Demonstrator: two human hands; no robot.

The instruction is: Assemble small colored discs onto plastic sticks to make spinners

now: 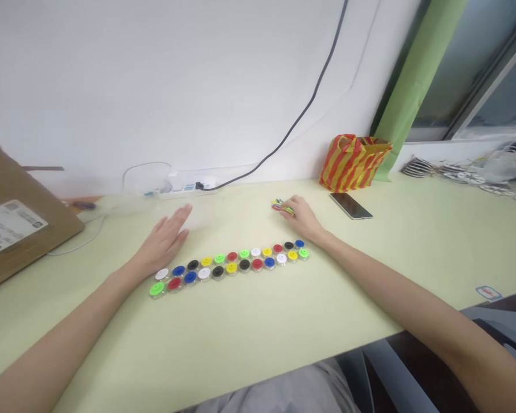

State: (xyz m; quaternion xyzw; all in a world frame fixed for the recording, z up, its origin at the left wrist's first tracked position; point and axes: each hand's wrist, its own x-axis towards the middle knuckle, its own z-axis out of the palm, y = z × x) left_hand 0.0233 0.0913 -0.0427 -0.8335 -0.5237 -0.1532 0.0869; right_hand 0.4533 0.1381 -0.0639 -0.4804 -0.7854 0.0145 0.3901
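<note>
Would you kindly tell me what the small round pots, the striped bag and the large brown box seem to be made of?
Small round pots: probably plastic, with clear sides below brightly coloured, opaque tops. Striped bag: likely thin plastic, slightly shiny, judging by its crinkled surface; coated fabric remains possible. Large brown box: apparently matte cardboard, from its flat, stiff panels.

On the pale yellow-green table (232, 338), the far lids (232, 256) run from 9 to 3 o'clock white, blue, black, yellow, green, red, green, white, yellow, red, black, blue; the near lids (231, 268) green, red, blue, white, black, yellow, black, red, blue, white, yellow, green. At 2 o'clock the bag (353, 164) is striped red and yellow and the curtain (421, 86) plain green, at 3 the stack (277, 205) mixes yellow, green and pink and the phone (351, 206) is black-screened, at 9 the box (47, 189) is brown.
</note>
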